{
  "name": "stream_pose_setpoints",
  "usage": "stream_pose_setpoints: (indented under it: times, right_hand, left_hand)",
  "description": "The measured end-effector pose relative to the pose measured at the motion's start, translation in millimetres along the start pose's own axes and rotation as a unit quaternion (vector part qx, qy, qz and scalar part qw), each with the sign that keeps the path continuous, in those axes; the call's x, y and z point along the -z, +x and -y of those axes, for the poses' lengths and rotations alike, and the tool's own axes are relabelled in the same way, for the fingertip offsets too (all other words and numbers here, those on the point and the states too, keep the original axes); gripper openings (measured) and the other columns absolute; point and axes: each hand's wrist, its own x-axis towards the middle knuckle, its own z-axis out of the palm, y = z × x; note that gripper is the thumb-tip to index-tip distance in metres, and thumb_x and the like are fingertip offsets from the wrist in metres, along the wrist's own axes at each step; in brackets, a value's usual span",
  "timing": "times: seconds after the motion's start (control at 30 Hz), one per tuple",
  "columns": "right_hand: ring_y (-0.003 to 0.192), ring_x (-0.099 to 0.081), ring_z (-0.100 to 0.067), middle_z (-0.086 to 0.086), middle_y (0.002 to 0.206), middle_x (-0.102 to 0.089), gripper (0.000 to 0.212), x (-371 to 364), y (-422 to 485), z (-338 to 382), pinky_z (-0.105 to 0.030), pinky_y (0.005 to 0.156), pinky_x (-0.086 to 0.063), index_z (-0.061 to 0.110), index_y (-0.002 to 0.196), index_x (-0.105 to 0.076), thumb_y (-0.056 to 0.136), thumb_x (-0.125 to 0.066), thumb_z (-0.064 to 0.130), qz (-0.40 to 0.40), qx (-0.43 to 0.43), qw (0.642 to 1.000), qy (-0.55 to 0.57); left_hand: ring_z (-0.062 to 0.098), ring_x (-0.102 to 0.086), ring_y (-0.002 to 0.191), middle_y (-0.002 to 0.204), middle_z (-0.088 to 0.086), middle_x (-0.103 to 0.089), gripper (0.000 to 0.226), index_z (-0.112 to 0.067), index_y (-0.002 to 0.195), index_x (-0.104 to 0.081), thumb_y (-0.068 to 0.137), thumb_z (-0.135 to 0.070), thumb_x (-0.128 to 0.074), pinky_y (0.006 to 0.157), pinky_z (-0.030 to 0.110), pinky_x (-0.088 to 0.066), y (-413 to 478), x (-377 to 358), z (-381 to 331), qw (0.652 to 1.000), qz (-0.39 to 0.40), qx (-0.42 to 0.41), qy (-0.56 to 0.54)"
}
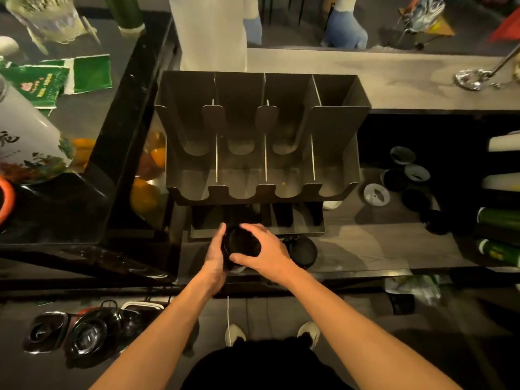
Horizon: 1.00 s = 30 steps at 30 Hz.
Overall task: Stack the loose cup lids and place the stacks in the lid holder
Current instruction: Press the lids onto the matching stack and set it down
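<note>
Both hands grip one stack of black cup lids [242, 244] just in front of the grey metal lid holder [332, 167]. My left hand [215, 256] wraps the stack's left side, and my right hand [264, 253] covers its top and right side. The holder has tiered slots, which all look bare. A second stack of black lids [302, 251] stands on the counter just right of my right hand. Loose lids lie to the right of the holder: a white one [376, 194] and several black ones [415, 199].
Green and white cup stacks [499, 220] lie at the right edge. A white carton [25, 142] and green packets [87, 73] sit at the left. A person in blue gloves [346, 29] stands behind the far counter. Black containers [84, 333] rest below left.
</note>
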Motion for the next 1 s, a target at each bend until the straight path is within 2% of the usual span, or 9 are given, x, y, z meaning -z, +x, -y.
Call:
stream_pose_setpoints:
  times: [0.13,0.27,0.4,0.5,0.6,0.8,0.83,0.93,1.0]
  right_hand:
    - [0.134,-0.042,-0.008,0.019,0.146,-0.041,0.075,18,-15,-27,-0.041,0.11,-0.044,0.048,0.144,-0.035,0.079,-0.069,0.066,-0.06,-0.032,0.998,0.014]
    - [0.148,-0.027,-0.015,0.007,0.161,-0.028,0.086,44,-24,-54,-0.045,0.117,-0.035,0.045,0.151,-0.028,0.078,-0.066,0.071,-0.129,-0.108,0.985,-0.022]
    - [0.14,-0.035,-0.019,0.003,0.148,-0.035,0.085,68,-33,-85,-0.04,0.11,-0.04,0.031,0.149,-0.037,0.08,-0.064,0.072,-0.149,-0.145,0.973,-0.101]
    - [0.133,-0.038,-0.019,0.003,0.138,-0.038,0.082,75,-36,-102,-0.038,0.107,-0.041,0.027,0.148,-0.04,0.081,-0.064,0.07,-0.136,-0.156,0.969,-0.136]
    - [0.133,-0.037,-0.018,0.003,0.137,-0.038,0.083,78,-34,-111,-0.035,0.107,-0.04,0.026,0.148,-0.039,0.082,-0.066,0.068,-0.106,-0.149,0.968,-0.174]
    - [0.138,-0.034,-0.025,-0.004,0.147,-0.035,0.084,72,-20,-117,-0.039,0.112,-0.036,0.022,0.153,-0.032,0.087,-0.062,0.064,-0.023,-0.122,0.96,-0.251]
    - [0.137,-0.034,-0.026,-0.005,0.146,-0.035,0.083,71,-17,-116,-0.039,0.113,-0.035,0.021,0.154,-0.031,0.088,-0.061,0.063,-0.016,-0.111,0.955,-0.274]
    - [0.136,-0.036,-0.028,-0.01,0.145,-0.038,0.081,68,-14,-111,-0.042,0.113,-0.035,0.017,0.154,-0.033,0.09,-0.063,0.057,-0.017,-0.091,0.942,-0.322]
    - [0.136,-0.036,-0.029,-0.011,0.144,-0.04,0.08,66,-13,-108,-0.043,0.113,-0.036,0.016,0.153,-0.036,0.09,-0.063,0.057,-0.03,-0.082,0.935,-0.344]
  left_hand:
    - [0.031,-0.064,0.115,0.122,0.013,-0.069,0.061,-0.02,0.127,-0.064,0.089,-0.066,-0.053,0.088,0.045,-0.054,1,-21,8,1.0,0.019,-0.005,0.015]
    - [0.031,-0.069,0.11,0.118,0.014,-0.072,0.059,-0.017,0.123,-0.067,0.097,-0.063,-0.041,0.085,0.047,-0.057,1,-41,16,0.997,0.071,-0.025,0.033]
    - [0.03,-0.071,0.103,0.113,0.016,-0.073,0.065,-0.009,0.125,-0.064,0.104,-0.058,-0.026,0.083,0.045,-0.053,6,-59,26,0.996,0.082,-0.008,0.038]
    - [0.029,-0.07,0.098,0.11,0.019,-0.069,0.055,-0.008,0.128,-0.06,0.105,-0.048,-0.03,0.079,0.044,-0.053,10,-71,33,0.998,0.06,-0.004,0.033]
    - [0.026,-0.069,0.097,0.104,0.015,-0.067,0.056,-0.01,0.127,-0.062,0.102,-0.054,-0.038,0.079,0.043,-0.053,11,-77,40,0.997,0.063,0.008,0.036]
    - [0.017,-0.064,0.076,0.08,0.003,-0.064,0.055,-0.014,0.097,-0.064,0.09,-0.065,-0.048,0.078,0.04,-0.051,8,-76,45,0.996,0.066,-0.004,0.061]
    - [0.015,-0.065,0.077,0.08,0.0,-0.067,0.052,-0.015,0.094,-0.065,0.092,-0.064,-0.047,0.08,0.04,-0.051,7,-77,45,0.995,0.072,-0.006,0.067]
    - [0.016,-0.067,0.106,0.098,-0.003,-0.078,0.046,-0.024,0.108,-0.069,0.099,-0.059,-0.041,0.096,0.046,-0.051,2,-77,44,0.993,0.083,-0.007,0.081]
    - [0.017,-0.065,0.115,0.106,-0.005,-0.077,0.049,-0.027,0.113,-0.069,0.097,-0.064,-0.041,0.102,0.049,-0.049,0,-77,43,0.993,0.08,-0.005,0.091]
